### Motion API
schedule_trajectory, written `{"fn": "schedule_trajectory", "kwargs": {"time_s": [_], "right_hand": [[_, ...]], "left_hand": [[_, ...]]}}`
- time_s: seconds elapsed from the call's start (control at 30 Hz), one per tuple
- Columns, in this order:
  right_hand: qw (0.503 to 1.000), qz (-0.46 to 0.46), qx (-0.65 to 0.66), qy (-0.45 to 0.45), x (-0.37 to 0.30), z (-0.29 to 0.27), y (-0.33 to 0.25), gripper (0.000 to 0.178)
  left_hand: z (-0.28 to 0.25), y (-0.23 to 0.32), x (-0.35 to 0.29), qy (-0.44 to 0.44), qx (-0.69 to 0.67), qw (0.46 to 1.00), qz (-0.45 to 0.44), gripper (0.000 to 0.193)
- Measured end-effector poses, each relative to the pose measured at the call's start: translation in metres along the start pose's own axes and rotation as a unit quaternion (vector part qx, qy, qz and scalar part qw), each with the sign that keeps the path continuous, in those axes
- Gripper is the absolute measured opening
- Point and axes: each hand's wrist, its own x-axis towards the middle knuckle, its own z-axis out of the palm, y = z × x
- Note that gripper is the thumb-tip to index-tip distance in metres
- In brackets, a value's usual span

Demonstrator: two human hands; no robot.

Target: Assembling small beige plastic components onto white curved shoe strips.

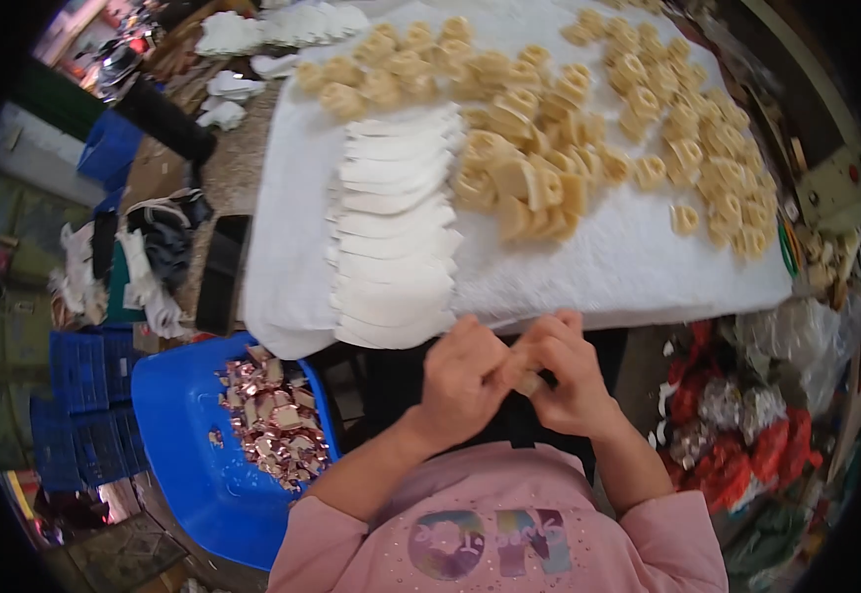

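Pink-sleeved, two hands, left hand (460, 381) and right hand (571, 381), each grip pinching one small beige piece (530, 381) between them.

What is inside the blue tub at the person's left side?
The blue tub holds a heap of small shiny pinkish and silvery scraps, piled against its right side. Its left part shows bare blue bottom. Whatever lies under the heap is covered.

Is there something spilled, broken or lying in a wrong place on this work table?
Nothing stands out. The white flat pieces lie in an overlapping row on the white cloth, the tan pieces in loose heaps beside them. Shiny scraps sit inside the blue tray. Both hands, left hand and right hand, pinch one small piece.
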Motion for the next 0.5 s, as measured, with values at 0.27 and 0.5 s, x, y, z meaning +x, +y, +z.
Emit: {"fn": "schedule_trajectory", "kwargs": {"time_s": [0.27, 0.5], "right_hand": [[0.993, -0.074, -0.089, 0.035, -0.002, -0.005, 0.004, 0.032], [0.994, -0.015, -0.033, 0.106, 0.005, -0.012, -0.020, 0.025]], "left_hand": [[-0.008, 0.002, -0.008, 0.064, 0.010, 0.997, 0.030, 0.027], [-0.027, -0.009, -0.001, 0.117, 0.000, 0.992, 0.037, 0.026]]}}
